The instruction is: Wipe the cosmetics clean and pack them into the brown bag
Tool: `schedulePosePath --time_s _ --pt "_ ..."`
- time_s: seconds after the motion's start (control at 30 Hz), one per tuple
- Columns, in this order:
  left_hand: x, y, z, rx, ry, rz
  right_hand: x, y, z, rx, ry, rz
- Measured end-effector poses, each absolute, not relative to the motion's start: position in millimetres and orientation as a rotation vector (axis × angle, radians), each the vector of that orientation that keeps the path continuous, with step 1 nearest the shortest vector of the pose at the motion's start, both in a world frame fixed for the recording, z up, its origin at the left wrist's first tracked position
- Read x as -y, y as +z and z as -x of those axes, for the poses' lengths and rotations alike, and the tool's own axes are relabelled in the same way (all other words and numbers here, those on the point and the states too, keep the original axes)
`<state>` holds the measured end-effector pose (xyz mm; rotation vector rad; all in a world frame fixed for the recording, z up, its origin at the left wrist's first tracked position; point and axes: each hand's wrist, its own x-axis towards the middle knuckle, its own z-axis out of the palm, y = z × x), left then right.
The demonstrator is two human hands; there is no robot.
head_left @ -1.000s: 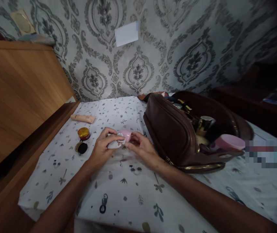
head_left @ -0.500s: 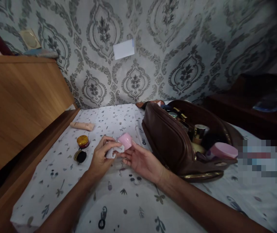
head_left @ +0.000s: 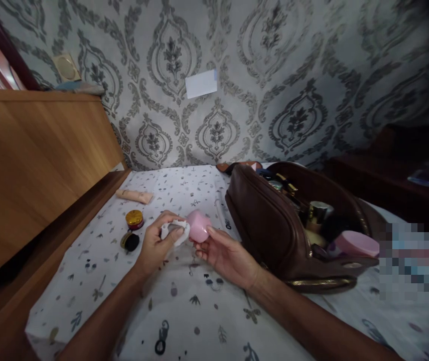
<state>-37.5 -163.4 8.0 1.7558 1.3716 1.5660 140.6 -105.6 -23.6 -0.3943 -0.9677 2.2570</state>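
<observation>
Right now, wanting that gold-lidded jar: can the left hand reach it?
Probably yes: the gold-lidded jar sits beside the left hand, nothing between, though that hand holds a white cloth.

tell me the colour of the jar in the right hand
Pink, in the head view: jar in the right hand, cloth in the left hand.

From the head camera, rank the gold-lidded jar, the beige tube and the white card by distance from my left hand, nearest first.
1. Gold-lidded jar, just left of the left hand, which grips a white tissue.
2. Beige tube, farther back beside the wooden panel.
3. White card, up on the wall.
</observation>
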Motion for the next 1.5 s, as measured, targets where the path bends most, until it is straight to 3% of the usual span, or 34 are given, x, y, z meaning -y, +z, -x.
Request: schedulePosePath --time_s 0.5,1.2,1.5 --pt "160.8 10.6 38.8 -1.517 1.541 -1.586 109.0 -24.3 -138.2 1.082 2.244 0.317" --pt "156.7 -0.7 28.5 -1.411 1.308 -1.365 99.8 -37.8 -133.7 0.961 1.943 0.540" --pt "163.3 -6.3 26.6 -1.652 1.275 -1.958 99.2 -36.1 -133.0 0.987 1.865 0.602"
